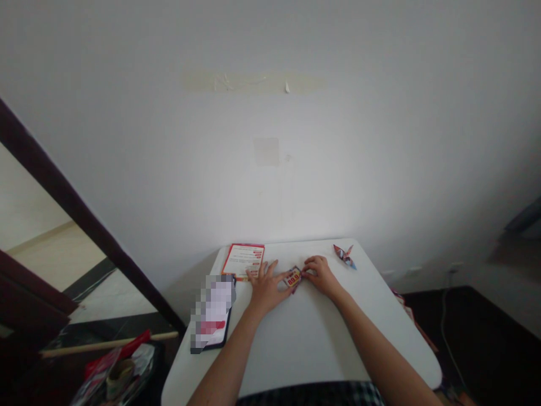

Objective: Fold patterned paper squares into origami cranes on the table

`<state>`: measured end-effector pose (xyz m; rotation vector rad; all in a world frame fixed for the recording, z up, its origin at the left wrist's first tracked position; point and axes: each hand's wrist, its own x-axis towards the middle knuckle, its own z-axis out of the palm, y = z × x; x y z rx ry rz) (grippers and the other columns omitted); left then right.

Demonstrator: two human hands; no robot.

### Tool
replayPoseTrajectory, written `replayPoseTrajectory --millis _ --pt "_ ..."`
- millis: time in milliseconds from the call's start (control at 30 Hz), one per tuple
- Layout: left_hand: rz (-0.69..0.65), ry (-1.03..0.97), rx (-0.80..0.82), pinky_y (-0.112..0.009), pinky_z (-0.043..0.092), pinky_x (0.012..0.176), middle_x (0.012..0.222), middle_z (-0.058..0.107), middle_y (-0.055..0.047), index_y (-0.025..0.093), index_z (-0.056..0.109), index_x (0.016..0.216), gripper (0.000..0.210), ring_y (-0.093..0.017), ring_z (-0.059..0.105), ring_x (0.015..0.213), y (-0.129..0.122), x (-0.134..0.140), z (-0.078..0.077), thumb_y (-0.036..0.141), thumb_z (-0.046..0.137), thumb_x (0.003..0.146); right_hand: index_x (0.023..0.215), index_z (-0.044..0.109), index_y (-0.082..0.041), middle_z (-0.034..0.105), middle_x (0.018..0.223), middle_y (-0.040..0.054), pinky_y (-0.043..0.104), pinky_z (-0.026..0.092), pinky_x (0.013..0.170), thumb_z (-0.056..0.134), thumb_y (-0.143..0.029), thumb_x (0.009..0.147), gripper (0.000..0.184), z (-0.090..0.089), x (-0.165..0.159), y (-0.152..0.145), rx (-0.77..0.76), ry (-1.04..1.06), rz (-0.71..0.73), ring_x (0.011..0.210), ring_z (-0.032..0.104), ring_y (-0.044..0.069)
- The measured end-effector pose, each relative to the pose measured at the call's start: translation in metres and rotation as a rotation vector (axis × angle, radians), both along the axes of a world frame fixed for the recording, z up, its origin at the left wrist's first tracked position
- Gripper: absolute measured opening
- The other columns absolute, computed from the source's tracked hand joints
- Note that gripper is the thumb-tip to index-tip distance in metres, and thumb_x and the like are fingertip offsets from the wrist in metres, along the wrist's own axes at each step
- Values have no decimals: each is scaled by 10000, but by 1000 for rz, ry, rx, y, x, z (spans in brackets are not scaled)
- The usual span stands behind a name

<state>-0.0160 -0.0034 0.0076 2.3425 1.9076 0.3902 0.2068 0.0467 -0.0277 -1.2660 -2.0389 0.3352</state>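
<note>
Near the middle of the white table [304, 332] lies a small piece of folded printed paper [293, 277] with "89.9" in red and yellow on it. My left hand [266, 286] rests flat with its fingers spread, thumb and index fingertips touching the paper's left side. At the paper's right edge, my right hand [320, 275] has its fingertips closed in a pinch. Some of the paper's edges are covered by fingers. A folded paper figure [345, 257] with pointed ends, like a crane, sits at the far right of the table.
Behind my left hand is a stack of printed sheets [243, 259] with a red border. A phone [214, 313], its screen partly blurred, lies along the left edge. The wall [270, 197] stands behind the table. Bags [122, 366] are on the lower left.
</note>
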Motion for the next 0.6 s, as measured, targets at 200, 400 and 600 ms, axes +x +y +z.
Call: replayPoseTrajectory --millis 200,400,600 --pt "-14 -20 -1 -783 -55 1065 1551 366 52 563 565 1245 493 -402 189 1452 -1 0 -1 705 524 775 892 737 -245 633 1119 66 365 413 993 671 -316 848 106 4 -6 -4 -14 -105 -52 1137 509 226" --pt "-28 -28 -34 -783 -26 1067 1554 361 41 580 524 1274 547 -385 182 1460 1 -1 -2 730 541 749 957 707 -261 596 1192 68 390 398 999 630 -354 884 140 9 -14 -9 -15 -207 -114 1177 466 247" --pt "-45 -41 -52 -781 -29 1067 1551 367 38 583 523 1273 566 -379 189 1460 1 -2 0 748 541 732 971 689 -270 585 1201 57 389 396 995 607 -356 900 138 11 -15 -11 -24 -229 -124 1174 455 245"
